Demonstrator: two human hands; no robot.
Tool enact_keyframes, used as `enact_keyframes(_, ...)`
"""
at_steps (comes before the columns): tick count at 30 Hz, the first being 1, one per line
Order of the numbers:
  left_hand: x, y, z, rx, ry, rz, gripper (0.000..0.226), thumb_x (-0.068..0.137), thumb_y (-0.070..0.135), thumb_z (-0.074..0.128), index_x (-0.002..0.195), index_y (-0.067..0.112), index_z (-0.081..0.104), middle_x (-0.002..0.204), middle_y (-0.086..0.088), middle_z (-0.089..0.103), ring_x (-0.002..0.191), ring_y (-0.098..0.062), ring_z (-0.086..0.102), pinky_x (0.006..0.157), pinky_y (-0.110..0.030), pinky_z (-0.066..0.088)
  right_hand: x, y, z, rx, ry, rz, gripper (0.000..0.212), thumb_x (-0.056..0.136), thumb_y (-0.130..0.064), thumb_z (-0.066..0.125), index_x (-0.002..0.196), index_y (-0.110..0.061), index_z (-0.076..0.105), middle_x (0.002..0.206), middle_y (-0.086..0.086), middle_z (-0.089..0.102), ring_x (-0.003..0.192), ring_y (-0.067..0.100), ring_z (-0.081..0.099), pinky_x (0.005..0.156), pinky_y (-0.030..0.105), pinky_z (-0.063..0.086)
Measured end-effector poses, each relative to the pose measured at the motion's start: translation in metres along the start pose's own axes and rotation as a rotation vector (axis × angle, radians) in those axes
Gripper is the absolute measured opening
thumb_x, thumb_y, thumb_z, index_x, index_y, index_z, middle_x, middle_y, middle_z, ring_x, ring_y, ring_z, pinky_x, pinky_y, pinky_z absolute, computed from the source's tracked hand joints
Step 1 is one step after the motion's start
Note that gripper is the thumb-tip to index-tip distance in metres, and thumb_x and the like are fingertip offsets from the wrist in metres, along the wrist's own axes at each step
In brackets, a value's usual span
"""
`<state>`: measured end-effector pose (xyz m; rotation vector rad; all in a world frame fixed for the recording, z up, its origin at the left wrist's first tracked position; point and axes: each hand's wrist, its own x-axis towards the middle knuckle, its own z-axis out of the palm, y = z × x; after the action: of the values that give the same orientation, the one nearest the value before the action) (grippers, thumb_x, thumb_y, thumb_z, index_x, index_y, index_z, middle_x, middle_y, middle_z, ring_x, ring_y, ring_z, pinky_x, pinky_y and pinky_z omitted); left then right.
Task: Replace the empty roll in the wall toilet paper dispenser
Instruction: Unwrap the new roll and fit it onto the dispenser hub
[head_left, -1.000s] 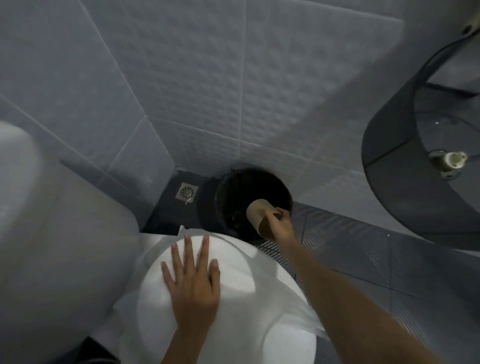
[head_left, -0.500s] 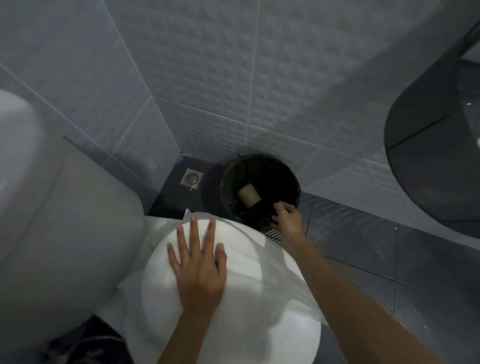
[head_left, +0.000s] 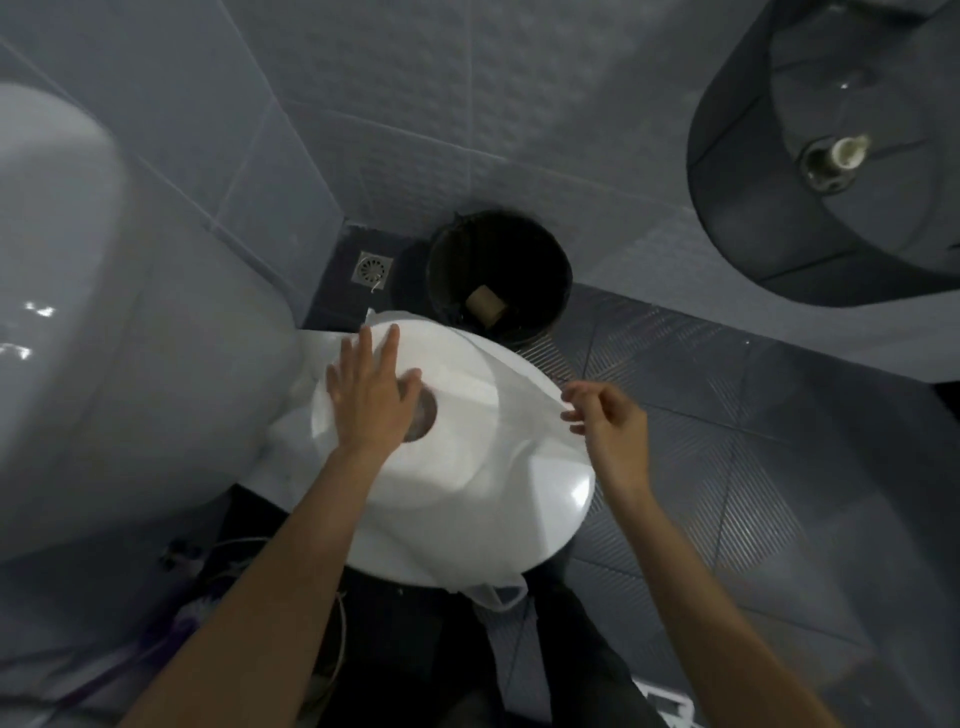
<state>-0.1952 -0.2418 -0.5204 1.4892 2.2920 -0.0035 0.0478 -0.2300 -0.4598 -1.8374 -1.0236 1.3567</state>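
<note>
In the bin (head_left: 550, 260) by the wall lies the old core (head_left: 485, 301), so we count removal done. Dispenser (head_left: 737, 218) hangs open, spindle (head_left: 836, 158) bare. New roll (head_left: 467, 415) sits on the toilet lid (head_left: 566, 499), in thin clear wrap (head_left: 524, 395) as far as we can tell. Left hand (head_left: 366, 400) lies flat and spread on it; right hand (head_left: 608, 415) at the wrap's edge, grip half closed — pinching or not, can't tell. Left: unwrap, mount roll, close cover.
</note>
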Motion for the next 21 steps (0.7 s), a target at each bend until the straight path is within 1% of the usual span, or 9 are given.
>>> enact_keyframes(2, -0.006, -0.009, -0.007, -0.027, -0.010, -0.054, 0.064, 0.095, 0.047, 0.043, 0.151, 0.025, 0.020, 0.161, -0.012, 0.013, 0.148, -0.035, 0.011, 0.116, -0.055, 0.015, -0.022, 0.016, -0.005, -0.033, -0.010, 0.049, 0.021, 0.093, -0.009, 0.050, 0.087, -0.010, 0.069, 0.083, 0.001, 0.070, 0.065, 0.009, 0.066, 0.061, 0.021, 0.052)
enact_keyframes(5, -0.011, -0.022, -0.014, -0.117, -0.032, -0.181, 0.074, 0.093, 0.053, 0.044, 0.152, 0.020, 0.016, 0.159, -0.016, 0.015, 0.145, -0.038, 0.018, 0.115, -0.054, 0.019, -0.041, 0.052, 0.006, -0.120, -0.065, 0.143, 0.022, 0.092, -0.009, 0.052, 0.080, -0.014, 0.070, 0.074, 0.000, 0.070, 0.064, 0.015, 0.067, 0.068, 0.037, 0.056)
enact_keyframes(8, -0.015, -0.031, -0.019, -0.247, -0.082, -0.281, 0.080, 0.091, 0.053, 0.048, 0.152, 0.017, 0.011, 0.156, -0.018, 0.023, 0.140, -0.039, 0.029, 0.110, -0.054, 0.028, -0.046, 0.078, 0.027, -0.232, -0.159, 0.214, 0.018, 0.094, -0.011, 0.051, 0.095, -0.013, 0.069, 0.078, -0.003, 0.068, 0.072, 0.018, 0.068, 0.084, 0.046, 0.055)
enact_keyframes(10, -0.016, -0.034, -0.021, -0.296, -0.106, -0.288, 0.083, 0.090, 0.052, 0.052, 0.152, 0.017, 0.010, 0.153, -0.017, 0.028, 0.137, -0.039, 0.034, 0.107, -0.055, 0.032, -0.043, 0.083, 0.042, -0.264, -0.188, 0.216, 0.020, 0.094, -0.013, 0.051, 0.108, -0.010, 0.064, 0.086, 0.000, 0.067, 0.082, 0.023, 0.068, 0.086, 0.046, 0.054)
enact_keyframes(12, -0.016, -0.035, -0.022, -0.316, -0.119, -0.291, 0.083, 0.089, 0.050, 0.053, 0.152, 0.018, 0.010, 0.152, -0.018, 0.029, 0.136, -0.040, 0.034, 0.106, -0.054, 0.033, -0.037, 0.079, 0.053, -0.263, -0.218, 0.198, 0.022, 0.092, -0.013, 0.050, 0.112, -0.011, 0.059, 0.097, 0.003, 0.066, 0.091, 0.027, 0.066, 0.087, 0.046, 0.053)
enact_keyframes(15, -0.014, -0.035, -0.021, -0.350, -0.120, -0.307, 0.084, 0.089, 0.048, 0.056, 0.152, 0.017, 0.012, 0.150, -0.021, 0.031, 0.135, -0.041, 0.033, 0.107, -0.052, 0.032, -0.033, 0.061, 0.064, -0.174, -0.220, 0.212, 0.028, 0.091, -0.021, 0.056, 0.119, -0.015, 0.057, 0.108, 0.004, 0.066, 0.099, 0.022, 0.062, 0.089, 0.037, 0.051)
enact_keyframes(17, -0.014, -0.032, -0.020, -0.380, -0.133, -0.338, 0.084, 0.088, 0.047, 0.058, 0.152, 0.017, 0.012, 0.150, -0.021, 0.029, 0.135, -0.042, 0.031, 0.108, -0.051, 0.031, -0.029, 0.053, 0.074, -0.181, -0.244, 0.172, 0.028, 0.087, -0.033, 0.064, 0.110, -0.018, 0.061, 0.103, -0.002, 0.067, 0.095, 0.015, 0.061, 0.087, 0.033, 0.049)
enact_keyframes(19, -0.014, -0.028, -0.019, -0.422, -0.146, -0.362, 0.084, 0.088, 0.046, 0.058, 0.152, 0.019, 0.011, 0.151, -0.020, 0.026, 0.137, -0.042, 0.029, 0.109, -0.051, 0.030, -0.022, 0.057, 0.086, -0.190, -0.264, 0.186, 0.031, 0.079, -0.041, 0.069, 0.100, -0.022, 0.056, 0.096, -0.007, 0.060, 0.092, 0.013, 0.057, 0.087, 0.035, 0.048)
enact_keyframes(21, -0.014, -0.022, -0.018, -0.460, -0.154, -0.376, 0.082, 0.089, 0.046, 0.056, 0.152, 0.020, 0.010, 0.152, -0.020, 0.025, 0.137, -0.042, 0.028, 0.109, -0.050, 0.030, -0.016, 0.059, 0.099, -0.146, -0.278, 0.271, 0.032, 0.081, -0.039, 0.065, 0.106, -0.024, 0.050, 0.101, -0.002, 0.054, 0.105, 0.020, 0.054, 0.093, 0.033, 0.044)
